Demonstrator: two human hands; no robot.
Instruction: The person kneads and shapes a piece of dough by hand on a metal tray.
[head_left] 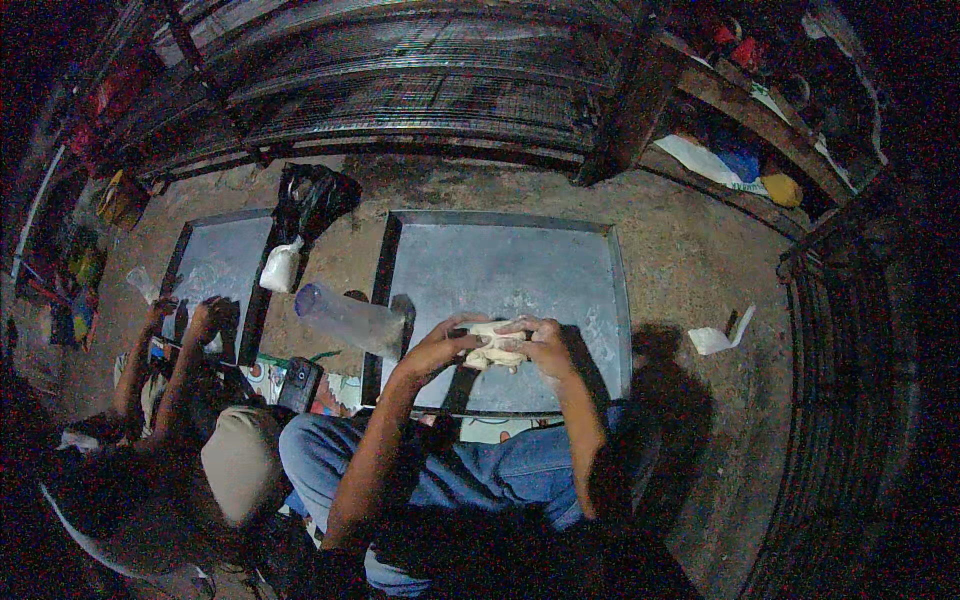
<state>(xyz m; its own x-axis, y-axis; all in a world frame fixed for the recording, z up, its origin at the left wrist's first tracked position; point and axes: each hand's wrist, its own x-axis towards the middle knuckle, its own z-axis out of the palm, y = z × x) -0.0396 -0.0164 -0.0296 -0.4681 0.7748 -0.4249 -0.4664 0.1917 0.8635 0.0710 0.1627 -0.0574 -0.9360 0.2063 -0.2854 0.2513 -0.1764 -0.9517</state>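
Observation:
My left hand (pixel 440 345) and my right hand (pixel 543 347) grip a pale, lumpy piece of dough (pixel 494 350) from either side, low over a large grey metal tray (pixel 420 260) in front of my crossed, jeans-covered legs. Fingers of both hands are bent into the dough. White powdery smears mark the tray's surface. Just left of my left hand, a translucent plastic cylinder with a purple-blue end (pixel 345 318) lies on its side, reaching to the tray's left rim.
A co-worker (pixel 185 370) sits left at a second tray (pixel 220 235). Nearby lie a black bag (pixel 310 200), a white bag (pixel 282 265) and a phone (pixel 300 385). A white item (pixel 712 338) lies on the floor at right. Wooden racks (pixel 420 90) line the back and right.

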